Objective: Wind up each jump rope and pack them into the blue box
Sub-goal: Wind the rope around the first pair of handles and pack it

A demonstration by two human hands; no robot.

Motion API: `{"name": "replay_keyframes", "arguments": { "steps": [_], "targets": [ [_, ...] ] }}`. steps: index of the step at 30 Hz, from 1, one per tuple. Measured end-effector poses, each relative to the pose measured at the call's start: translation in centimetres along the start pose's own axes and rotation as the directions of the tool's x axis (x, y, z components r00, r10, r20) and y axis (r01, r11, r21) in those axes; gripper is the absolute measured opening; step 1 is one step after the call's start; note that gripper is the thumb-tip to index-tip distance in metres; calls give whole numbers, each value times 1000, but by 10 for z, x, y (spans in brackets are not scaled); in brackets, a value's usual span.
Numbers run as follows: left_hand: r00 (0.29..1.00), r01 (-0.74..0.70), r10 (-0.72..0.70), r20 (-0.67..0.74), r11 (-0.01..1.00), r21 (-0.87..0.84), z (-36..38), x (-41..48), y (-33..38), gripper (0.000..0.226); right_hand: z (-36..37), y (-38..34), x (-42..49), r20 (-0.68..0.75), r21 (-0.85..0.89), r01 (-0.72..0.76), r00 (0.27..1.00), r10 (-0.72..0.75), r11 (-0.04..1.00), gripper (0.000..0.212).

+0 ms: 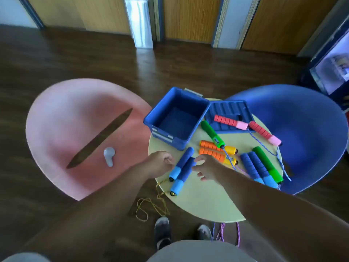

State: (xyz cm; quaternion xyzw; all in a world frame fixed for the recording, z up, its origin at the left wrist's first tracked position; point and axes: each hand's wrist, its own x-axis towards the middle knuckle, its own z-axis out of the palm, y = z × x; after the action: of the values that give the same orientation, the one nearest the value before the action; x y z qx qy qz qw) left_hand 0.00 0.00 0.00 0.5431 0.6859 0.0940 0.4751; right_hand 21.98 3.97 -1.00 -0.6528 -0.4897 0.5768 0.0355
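**A:** Where are your hands?

**B:** Both are at the blue-handled jump rope (182,170), on the near left of the bench (204,203). My right hand (207,167) is spread loose, and its fingers (198,159) touch the far end of the nearer handle. My left hand (160,163) is against the other handle with its fingers (169,160) curled (the blur keeps me from telling whether they grip it).

**A:** And the rope's cord?

**B:** The yellow cord (151,207) runs off the near left edge and loops on the floor.

**A:** The blue box?

**B:** The blue box (162,108) stands open at the far left of the bench, just beyond my hands. Its lid (228,110) lies flat beside it on the right.

**A:** The other ropes?

**B:** One red handle (230,121) lies across the lid. The orange handles (212,150) are side by side in the middle, and a green handle (212,134) crosses their far end. Another blue pair (253,167) lies at the right, next to a second green handle (267,163).
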Motion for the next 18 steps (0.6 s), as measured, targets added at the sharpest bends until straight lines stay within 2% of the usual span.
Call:
{"name": "replay_keyframes", "arguments": {
  "steps": [4,8,13,15,18],
  "targets": [
    [996,69,-71,-53,997,-37,28,12,-15,22,30,17,5,-92,91,-21,995,29,996,34],
    [992,53,-65,-104,991,-122,46,19,-24,31,52,22,9,-162,196,-4,986,36,981,37],
    [986,61,-89,-144,980,-187,57,21,-27,40,67,26,19,-290,127,38,957,1,991,39],
    [980,113,-151,-131,959,-259,57,20,-27,43,70,26,22,-305,183,15,951,42,983,46],
    [975,148,-200,-98,909,-390,57,15,-29,31,69,27,25,-263,282,-42,957,120,958,62]
  ]
}}
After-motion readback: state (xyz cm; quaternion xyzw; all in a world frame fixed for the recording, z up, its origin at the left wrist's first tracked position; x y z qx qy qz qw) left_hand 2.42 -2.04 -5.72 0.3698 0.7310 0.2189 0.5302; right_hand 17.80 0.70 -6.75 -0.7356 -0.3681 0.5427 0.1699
